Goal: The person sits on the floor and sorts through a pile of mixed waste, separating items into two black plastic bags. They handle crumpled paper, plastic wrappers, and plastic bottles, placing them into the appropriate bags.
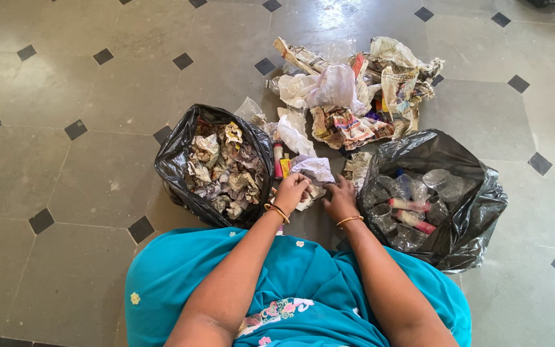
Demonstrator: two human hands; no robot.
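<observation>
Left hand (290, 191) closed around a crumpled white paper (314, 170), just in front of the knees, between two black bags. Right hand (342, 200) resting on the scraps beside it, fingers bent; cannot tell if gripping anything. Two bags: left bag (175, 157) full of crumpled paper, right bag (470, 167) holding plastic bottles and cups. One mixed pile (354, 90) behind. Might drop paper into the wrong bag, both so near; could tip the floppy right bag.

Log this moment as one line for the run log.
left hand: on crumpled paper | right hand: on floor scraps | left bag: paper | right bag: plastic | pile: beyond
</observation>
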